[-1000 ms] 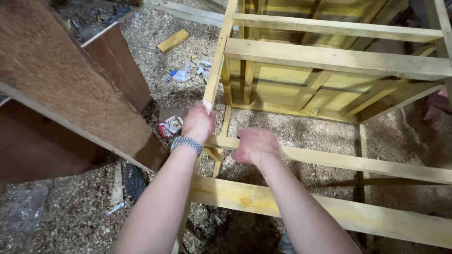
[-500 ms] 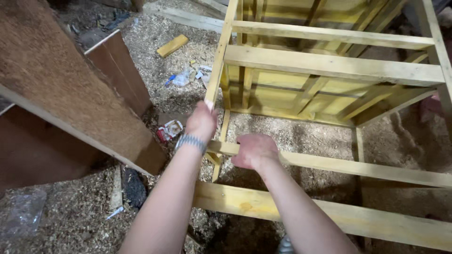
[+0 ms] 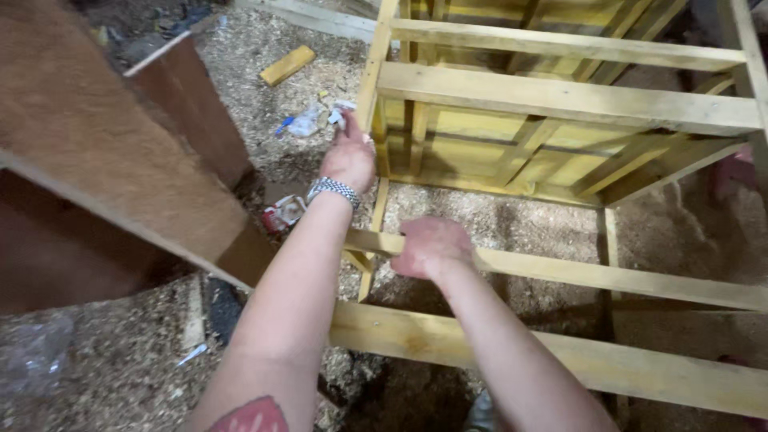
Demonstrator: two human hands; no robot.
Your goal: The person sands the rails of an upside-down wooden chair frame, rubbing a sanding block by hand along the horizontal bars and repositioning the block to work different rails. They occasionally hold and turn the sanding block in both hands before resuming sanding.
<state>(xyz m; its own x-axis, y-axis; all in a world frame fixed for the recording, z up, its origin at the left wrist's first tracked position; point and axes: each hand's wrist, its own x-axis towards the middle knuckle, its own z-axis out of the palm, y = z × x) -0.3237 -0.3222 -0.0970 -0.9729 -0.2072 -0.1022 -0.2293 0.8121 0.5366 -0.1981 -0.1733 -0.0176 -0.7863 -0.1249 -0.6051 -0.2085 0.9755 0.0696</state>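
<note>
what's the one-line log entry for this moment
left hand: gripping frame upright | right hand: gripping cross slat | floor: sawdust, yellow block

1. Both our arms are bare, with no sleeves in view.
2. On our left wrist we wear a metal link watchband [image 3: 334, 190], silver with darker links, snug just below the left hand [image 3: 349, 157].
3. Our left forearm carries a red tattoo [image 3: 252, 416] at the bottom edge, only partly in view.
4. Our right hand [image 3: 432, 246] wears no ring or band that we can see.
</note>
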